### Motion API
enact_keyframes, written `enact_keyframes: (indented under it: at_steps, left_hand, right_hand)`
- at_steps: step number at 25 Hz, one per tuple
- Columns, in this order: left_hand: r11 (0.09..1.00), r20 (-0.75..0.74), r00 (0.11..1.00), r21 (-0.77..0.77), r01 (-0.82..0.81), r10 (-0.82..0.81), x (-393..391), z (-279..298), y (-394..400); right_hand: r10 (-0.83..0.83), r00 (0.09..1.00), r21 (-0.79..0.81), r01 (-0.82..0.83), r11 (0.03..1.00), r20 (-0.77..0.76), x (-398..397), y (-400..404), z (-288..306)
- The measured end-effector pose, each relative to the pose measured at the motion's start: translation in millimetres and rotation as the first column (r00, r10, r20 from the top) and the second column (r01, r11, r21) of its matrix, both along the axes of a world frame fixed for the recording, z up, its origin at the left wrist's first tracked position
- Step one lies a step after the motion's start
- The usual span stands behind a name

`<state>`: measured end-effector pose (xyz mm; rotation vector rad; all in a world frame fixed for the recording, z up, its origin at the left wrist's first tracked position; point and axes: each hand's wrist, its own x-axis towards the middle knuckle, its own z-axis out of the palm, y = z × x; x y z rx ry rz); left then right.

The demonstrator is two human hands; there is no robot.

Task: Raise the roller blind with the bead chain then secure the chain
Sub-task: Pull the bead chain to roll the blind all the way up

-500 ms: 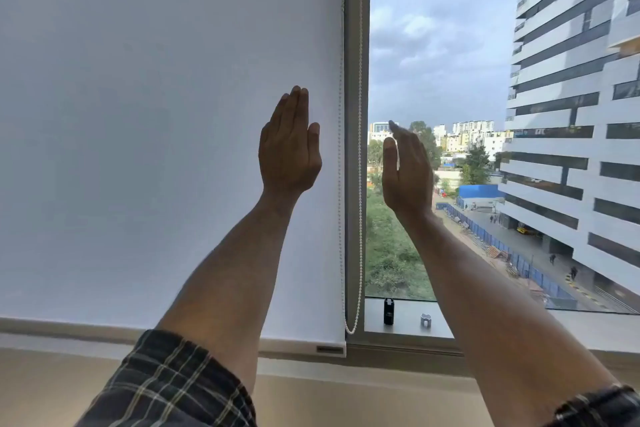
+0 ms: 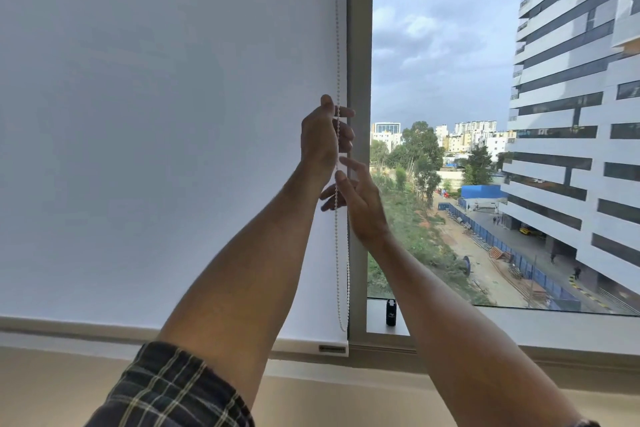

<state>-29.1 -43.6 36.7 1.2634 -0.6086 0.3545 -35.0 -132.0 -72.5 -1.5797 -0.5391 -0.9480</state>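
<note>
Your left hand [image 2: 323, 135] is curling its fingers around the chain [image 2: 337, 236], which is hanging along the right edge of the blind [image 2: 166, 135], beside the frame [image 2: 358, 45]. Your right hand [image 2: 360, 201], just at 5 o'clock of the left, is half open, its fingers brushing the chain without closing on it. The blind is covering the pane fully, its bottom bar [image 2: 311, 347] lying at the sill. A black cylinder [image 2: 391, 312] is standing at 3 o'clock of the chain's loop, partly behind your right forearm.
</note>
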Motion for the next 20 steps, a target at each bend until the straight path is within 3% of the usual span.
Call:
enact_keyframes:
  at_steps: [4, 7, 20]
  left_hand:
    - [0.993, -0.1, 0.988, -0.055, 0.109, -0.114, -12, 4, -7]
    - [0.993, -0.107, 0.987, -0.046, 0.112, -0.116, -14, 2, -10]
    - [0.974, 0.037, 0.974, 0.02, -0.225, 0.224, 1, -29, -17]
  right_hand:
    - [0.185, 0.975, 0.034, -0.183, 0.983, -0.119, -2, 13, -23]
    - [0.171, 0.969, 0.063, -0.163, 0.985, -0.178, 0, 19, -32]
    - [0.15, 0.972, 0.058, -0.142, 0.988, -0.18, 6, 13, -52]
